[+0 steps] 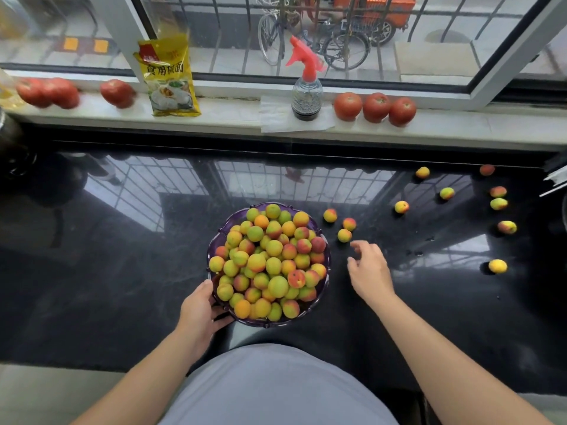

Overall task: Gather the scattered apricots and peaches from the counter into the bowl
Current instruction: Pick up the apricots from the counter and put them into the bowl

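A purple bowl (327, 262) piled with yellow, green and red apricots and peaches stands on the black counter (122, 271). My left hand (199, 311) holds the bowl's near left rim, thumb on top and fingers under the edge. My right hand (368, 271) hovers right of the bowl, fingers relaxed and empty, just below a cluster of three loose fruits (344, 235). Several more fruits lie scattered to the right, among them one at mid-right (401, 207) and a yellow one nearer me (497, 266).
On the window sill stand a red-topped spray bottle (306, 93), a yellow packet (168, 78) and tomatoes at left (118, 92) and right (376, 107). A dark object sits at the far left edge (12, 148).
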The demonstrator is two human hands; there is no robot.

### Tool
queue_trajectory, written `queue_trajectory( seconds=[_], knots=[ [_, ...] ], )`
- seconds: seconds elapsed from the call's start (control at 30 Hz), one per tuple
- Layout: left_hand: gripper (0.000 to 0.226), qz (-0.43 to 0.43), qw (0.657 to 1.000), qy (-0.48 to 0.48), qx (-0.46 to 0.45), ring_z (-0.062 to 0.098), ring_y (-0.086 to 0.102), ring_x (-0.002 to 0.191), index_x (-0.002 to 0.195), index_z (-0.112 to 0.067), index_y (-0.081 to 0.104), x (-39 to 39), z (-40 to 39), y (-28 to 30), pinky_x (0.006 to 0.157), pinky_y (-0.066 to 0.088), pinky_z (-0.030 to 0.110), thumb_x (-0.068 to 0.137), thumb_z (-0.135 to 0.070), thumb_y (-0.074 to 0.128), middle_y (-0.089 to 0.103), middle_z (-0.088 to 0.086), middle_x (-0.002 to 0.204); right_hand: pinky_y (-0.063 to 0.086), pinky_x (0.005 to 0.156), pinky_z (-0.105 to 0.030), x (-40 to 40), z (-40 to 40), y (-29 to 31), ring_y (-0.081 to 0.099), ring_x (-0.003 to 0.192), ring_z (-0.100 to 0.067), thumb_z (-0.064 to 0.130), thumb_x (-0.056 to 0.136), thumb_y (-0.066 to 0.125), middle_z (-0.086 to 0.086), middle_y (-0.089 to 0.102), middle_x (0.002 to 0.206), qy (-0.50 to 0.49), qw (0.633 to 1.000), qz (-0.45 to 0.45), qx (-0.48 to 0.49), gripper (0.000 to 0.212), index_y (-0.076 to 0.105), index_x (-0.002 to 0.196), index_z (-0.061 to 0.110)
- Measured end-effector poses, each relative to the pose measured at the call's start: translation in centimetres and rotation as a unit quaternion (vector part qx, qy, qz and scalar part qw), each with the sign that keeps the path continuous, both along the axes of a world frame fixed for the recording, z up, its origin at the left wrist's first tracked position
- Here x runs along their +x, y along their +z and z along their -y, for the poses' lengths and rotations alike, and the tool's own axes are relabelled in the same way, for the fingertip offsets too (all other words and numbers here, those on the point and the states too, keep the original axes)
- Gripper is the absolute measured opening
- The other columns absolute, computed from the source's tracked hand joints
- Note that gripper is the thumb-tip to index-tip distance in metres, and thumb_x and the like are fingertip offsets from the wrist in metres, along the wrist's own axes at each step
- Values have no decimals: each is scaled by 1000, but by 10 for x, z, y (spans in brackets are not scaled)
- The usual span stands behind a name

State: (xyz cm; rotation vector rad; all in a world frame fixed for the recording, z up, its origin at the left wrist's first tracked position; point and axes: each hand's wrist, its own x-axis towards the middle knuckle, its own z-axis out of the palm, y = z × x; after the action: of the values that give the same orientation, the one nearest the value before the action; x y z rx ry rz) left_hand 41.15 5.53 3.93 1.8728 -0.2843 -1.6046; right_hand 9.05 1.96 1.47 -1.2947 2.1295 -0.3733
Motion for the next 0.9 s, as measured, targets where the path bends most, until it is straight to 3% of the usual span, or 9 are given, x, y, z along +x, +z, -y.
queue_trajectory(
  seconds=[0.07, 0.13, 0.2, 0.27, 0.4, 0.6, 0.73, 0.9],
  knots=[
    [34, -2, 1000, -2, 2, 37, 70, 108, 116, -23, 68, 1, 1, 0, 89, 55, 51, 115, -32, 35, 76, 12, 116, 45, 82, -38, 11, 23, 0, 55, 95, -24, 29, 96, 62, -2, 49, 117, -10, 1000, -2, -8, 27, 51, 120, 20],
    [34, -1, 1000, -2, 6, 37, 70, 108, 116, -23, 67, 2, 1, -1, 90, 55, 51, 115, -32, 35, 76, 12, 116, 40, 79, -36, 21, 43, 1, 52, 98, -25, 38, 93, 66, -4, 50, 118, -89, 996, 18, -8, 33, 46, 112, 19],
    [34, -2, 1000, 3, 11, 37, 70, 109, 117, -23, 67, 2, 1, -1, 94, 55, 54, 115, -33, 35, 76, 12, 116, 40, 80, -37, 27, 58, 0, 56, 108, -32, 44, 91, 68, -8, 53, 122, -178, 983, 39, -3, 42, 46, 113, 16],
    [34, -1, 1000, 6, 14, 37, 71, 109, 118, -23, 67, 2, 2, -1, 99, 54, 56, 115, -33, 35, 76, 12, 117, 42, 85, -40, 29, 67, -4, 56, 115, -36, 45, 92, 66, -11, 54, 127, -206, 978, 41, 13, 45, 47, 116, 13],
    [34, 3, 1000, 3, 16, 37, 71, 109, 119, -23, 68, 2, 2, -2, 98, 55, 55, 114, -33, 36, 77, 11, 116, 45, 89, -40, 25, 74, -9, 56, 116, -34, 35, 94, 63, -11, 56, 128, -221, 973, 47, 33, 34, 50, 117, 13],
    [34, -5, 1000, 11, 10, 38, 71, 111, 125, -21, 67, 3, 1, -3, 97, 55, 56, 113, -35, 38, 76, 13, 120, 52, 77, -36, 10, 3, -5, 64, 95, -23, 23, 95, 53, -5, 66, 110, -207, 958, 199, 10, 27, 67, 116, 31],
    [32, -10, 1000, 22, 6, 37, 71, 110, 122, -23, 67, 1, 0, -2, 93, 55, 54, 114, -35, 38, 76, 12, 119, 56, 97, -46, 3, -75, 12, 70, 96, -25, 10, 96, 62, -5, 72, 102, -238, 923, 301, 25, 25, 70, 115, 25],
    [35, -13, 1000, 15, 8, 37, 71, 111, 127, -22, 66, 3, 0, -1, 84, 57, 49, 113, -35, 37, 76, 12, 120, 56, 97, -43, 18, -101, 44, 72, 98, -17, 6, 90, 69, 1, 72, 106, -184, 934, 305, 13, 32, 70, 112, 29]
  ],
)
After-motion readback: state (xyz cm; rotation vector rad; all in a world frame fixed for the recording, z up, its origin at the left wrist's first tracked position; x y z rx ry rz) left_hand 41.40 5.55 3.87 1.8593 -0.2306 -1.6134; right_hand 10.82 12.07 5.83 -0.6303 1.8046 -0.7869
